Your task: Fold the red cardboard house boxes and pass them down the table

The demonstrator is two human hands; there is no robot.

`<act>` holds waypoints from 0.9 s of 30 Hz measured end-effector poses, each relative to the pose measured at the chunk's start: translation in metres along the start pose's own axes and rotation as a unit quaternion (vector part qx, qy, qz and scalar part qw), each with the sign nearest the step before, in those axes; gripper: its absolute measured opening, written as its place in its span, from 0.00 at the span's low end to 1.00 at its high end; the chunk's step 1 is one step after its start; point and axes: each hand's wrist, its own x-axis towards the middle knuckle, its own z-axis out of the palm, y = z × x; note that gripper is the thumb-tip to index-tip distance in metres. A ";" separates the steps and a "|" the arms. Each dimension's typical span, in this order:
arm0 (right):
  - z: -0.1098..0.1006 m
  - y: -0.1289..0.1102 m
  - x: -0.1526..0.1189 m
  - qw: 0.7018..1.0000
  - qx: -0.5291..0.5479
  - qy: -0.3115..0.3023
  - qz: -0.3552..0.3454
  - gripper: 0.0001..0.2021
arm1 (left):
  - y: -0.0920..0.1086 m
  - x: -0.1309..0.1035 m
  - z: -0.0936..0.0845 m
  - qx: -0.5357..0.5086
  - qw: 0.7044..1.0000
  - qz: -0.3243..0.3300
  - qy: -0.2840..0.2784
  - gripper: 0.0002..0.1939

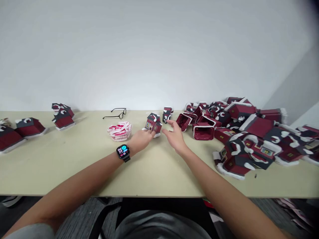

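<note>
Pale wall (159, 53) rises behind a cream table (159, 169). Near the middle sits a small snow-trimmed house (156, 121), dark red with a dark roof. The left hand (141, 139) has its fingers closed on the near edge, seemingly to steady it; whether it is lifted is unclear. The right hand (175, 136) holds nothing evident, thumb and forefinger spread beside a small upright piece (167, 114); contact is uncertain. Just left, a clear basket (122, 137) gathers red-and-white packets (119, 127), probably for easy reach. Glasses (122, 115) lie farther back, seemingly out of the way. Similar houses (249, 113) crowd the right.
</note>
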 end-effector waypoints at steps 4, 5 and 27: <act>0.002 0.002 -0.004 0.996 0.024 -0.079 0.020 0.39 | -0.006 -0.021 0.007 -0.021 0.998 0.045 0.036 0.14; 0.002 0.002 -0.006 0.995 0.028 -0.096 0.029 0.41 | -0.007 -0.023 0.007 -0.036 0.997 0.058 0.044 0.13; -0.004 -0.007 -0.012 0.987 -0.071 -0.145 0.012 0.34 | -0.120 -0.055 -0.001 -0.176 0.950 -0.248 0.070 0.14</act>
